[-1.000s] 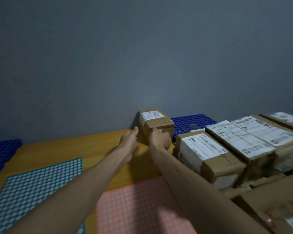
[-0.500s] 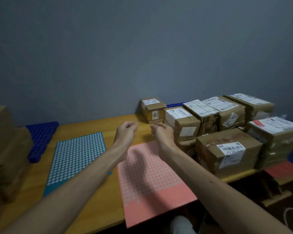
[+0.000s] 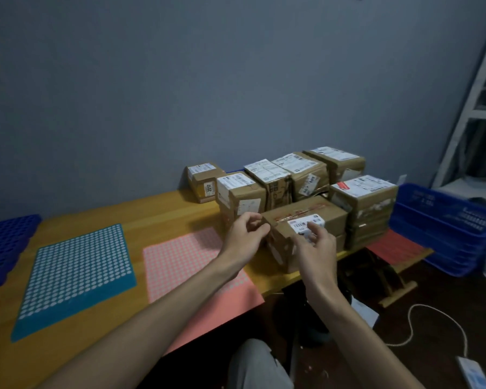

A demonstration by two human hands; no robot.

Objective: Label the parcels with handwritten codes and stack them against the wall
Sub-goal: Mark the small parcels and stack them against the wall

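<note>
A small brown parcel (image 3: 205,181) with a "2017" sticker stands against the grey wall (image 3: 208,80) at the back of the wooden table (image 3: 163,211). To its right, several taped cardboard parcels (image 3: 303,172) sit packed together. The nearest one (image 3: 320,213) carries a white barcode label. My left hand (image 3: 243,238) hovers at this parcel's left corner with its fingers loosely curled. Over the barcode label, my right hand (image 3: 319,244) is also loosely curled. Neither hand plainly grips anything.
A teal dot-sticker sheet (image 3: 76,273) and a pink one (image 3: 188,265) lie on the table, and a red sheet (image 3: 396,248) lies at its right end. Blue crates (image 3: 443,228) stand on the right, a blue grid (image 3: 3,242) on the left, and a white cable (image 3: 432,324) on the floor.
Both hands let go of the small parcel at the wall, drew back and moved right to the nearest barcode parcel. The view pulled back and swung right.
</note>
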